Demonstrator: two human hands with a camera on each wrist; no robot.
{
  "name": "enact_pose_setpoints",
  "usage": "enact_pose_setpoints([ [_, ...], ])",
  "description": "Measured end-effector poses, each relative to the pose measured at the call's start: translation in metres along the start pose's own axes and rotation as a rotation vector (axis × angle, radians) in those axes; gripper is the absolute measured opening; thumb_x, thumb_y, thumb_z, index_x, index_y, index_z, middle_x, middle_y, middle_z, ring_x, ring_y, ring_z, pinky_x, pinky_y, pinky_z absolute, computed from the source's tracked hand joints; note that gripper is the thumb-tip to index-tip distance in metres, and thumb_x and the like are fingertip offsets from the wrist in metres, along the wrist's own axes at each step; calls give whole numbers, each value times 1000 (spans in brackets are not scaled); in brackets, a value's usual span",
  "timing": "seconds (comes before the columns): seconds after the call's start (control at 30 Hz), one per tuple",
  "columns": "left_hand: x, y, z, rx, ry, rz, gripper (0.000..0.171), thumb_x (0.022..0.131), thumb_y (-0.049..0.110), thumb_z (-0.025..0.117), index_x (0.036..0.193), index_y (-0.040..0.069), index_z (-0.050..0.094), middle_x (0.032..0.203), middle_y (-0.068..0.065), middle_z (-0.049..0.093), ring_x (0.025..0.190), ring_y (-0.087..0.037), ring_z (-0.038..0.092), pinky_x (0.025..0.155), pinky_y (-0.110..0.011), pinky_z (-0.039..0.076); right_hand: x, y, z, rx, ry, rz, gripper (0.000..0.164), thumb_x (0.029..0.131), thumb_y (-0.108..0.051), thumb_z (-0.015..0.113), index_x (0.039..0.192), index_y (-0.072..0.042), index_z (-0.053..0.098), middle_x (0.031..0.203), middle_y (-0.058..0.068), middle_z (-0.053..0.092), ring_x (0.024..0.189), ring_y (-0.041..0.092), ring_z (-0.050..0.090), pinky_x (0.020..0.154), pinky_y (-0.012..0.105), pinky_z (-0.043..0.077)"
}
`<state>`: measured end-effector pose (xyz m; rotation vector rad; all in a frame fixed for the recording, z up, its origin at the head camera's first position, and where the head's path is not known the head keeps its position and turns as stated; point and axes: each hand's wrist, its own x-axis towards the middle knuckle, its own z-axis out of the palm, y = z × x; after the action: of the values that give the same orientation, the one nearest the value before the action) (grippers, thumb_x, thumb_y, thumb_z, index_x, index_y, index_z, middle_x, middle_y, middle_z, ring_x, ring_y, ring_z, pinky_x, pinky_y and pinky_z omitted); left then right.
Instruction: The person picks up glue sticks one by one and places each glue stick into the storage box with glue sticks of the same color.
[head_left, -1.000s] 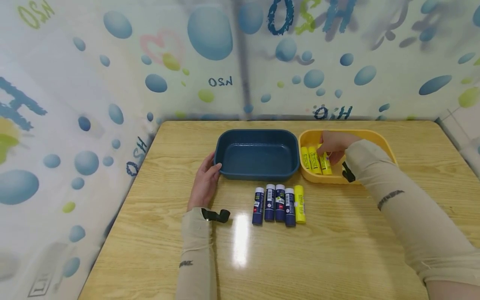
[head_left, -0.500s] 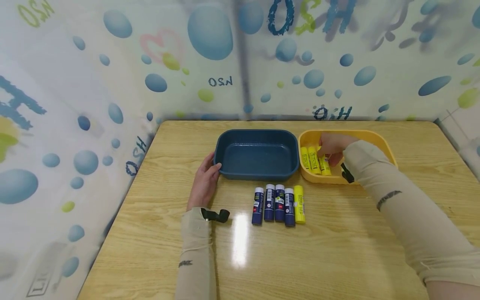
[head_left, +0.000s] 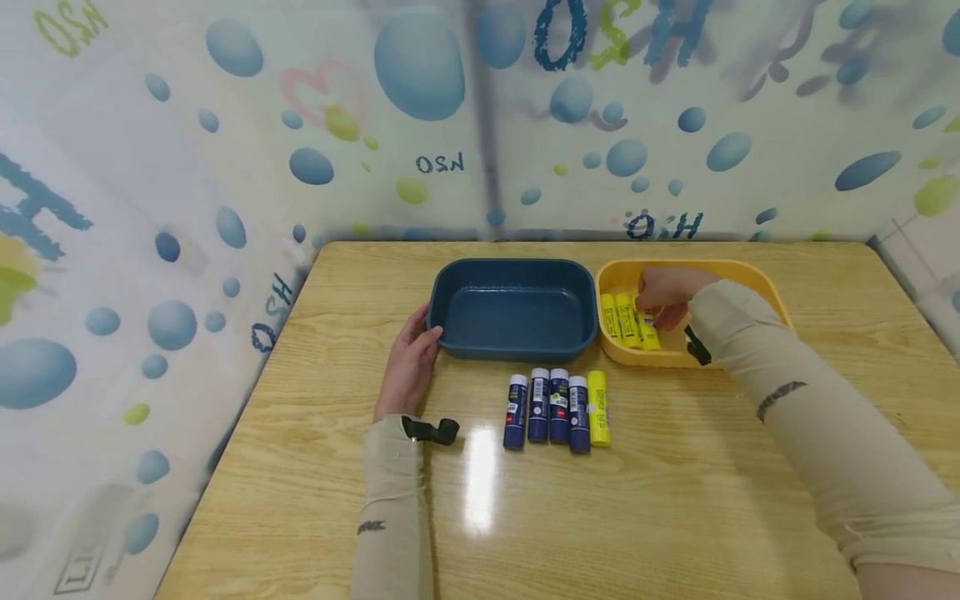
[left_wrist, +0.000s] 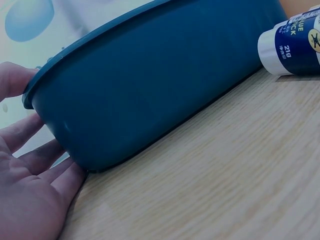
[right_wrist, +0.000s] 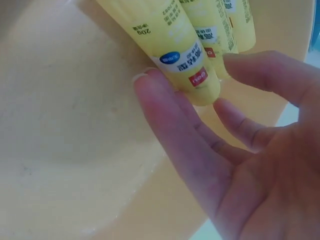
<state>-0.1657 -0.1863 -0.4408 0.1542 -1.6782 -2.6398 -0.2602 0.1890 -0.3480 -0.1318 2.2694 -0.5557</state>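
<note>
My left hand (head_left: 408,362) rests against the left end of the dark blue bin (head_left: 517,350). In the left wrist view its thumb touches the rim and its fingers lie along the outer wall. Inside the yellow bin (head_left: 652,358), my right hand (head_left: 667,292) is over the rightmost of three yellow glue sticks (head_left: 648,337). The right wrist view shows that glue stick (right_wrist: 180,55) lying between spread fingers, with the index finger beside it and the thumb apart from it. The other two glue sticks (head_left: 618,321) lie side by side on its left.
On the wooden table (head_left: 637,517), in front of the bins, lie several navy glue sticks (head_left: 558,408) with white caps and one yellow glue stick (head_left: 598,408), roughly in a row. A patterned wall covering (head_left: 525,125) rises behind the table and along its left.
The right hand's fingers have shifted slightly at the third yellow glue stick, which has moved a little left toward the other two. The left hand and blue bin have stayed put.
</note>
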Motion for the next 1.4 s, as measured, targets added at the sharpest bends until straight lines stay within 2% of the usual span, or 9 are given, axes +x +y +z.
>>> enact_pose_setpoints([
  [0.43,-2,-1,-2,14,-4,12,50,86,4,57,133,8,40,137,-4,35,122,-17,38,99,-27,31,0,2,-3,6,19,-7,42,91,-21,47,121,6,35,106,23,46,84,30,57,68,35,52],
  [0.67,-2,-1,-2,-20,-11,5,50,86,1,55,133,7,39,137,-6,35,122,-17,37,101,-28,30,-7,1,-6,-28,47,-40,44,92,-23,46,124,6,36,109,25,47,85,28,57,66,33,52],
  [0.97,-2,0,1,-33,-5,0,50,87,0,53,133,7,38,136,-6,36,121,-17,38,100,-28,31,-19,7,-2,75,148,-168,48,92,-26,48,127,3,35,111,25,48,83,27,57,66,34,52],
  [1.27,-2,1,2,-46,-20,9,50,86,0,54,133,7,38,137,-7,35,125,-21,35,101,-30,29,-40,2,13,105,289,-240,47,91,-33,49,124,-2,40,112,22,51,88,28,57,71,37,51],
  [1.4,-2,1,2,-33,-22,6,49,87,1,54,133,7,39,137,-7,35,125,-21,34,101,-31,28,-45,6,26,78,364,-269,45,91,-35,49,123,-5,43,109,18,52,82,25,59,71,38,51],
])
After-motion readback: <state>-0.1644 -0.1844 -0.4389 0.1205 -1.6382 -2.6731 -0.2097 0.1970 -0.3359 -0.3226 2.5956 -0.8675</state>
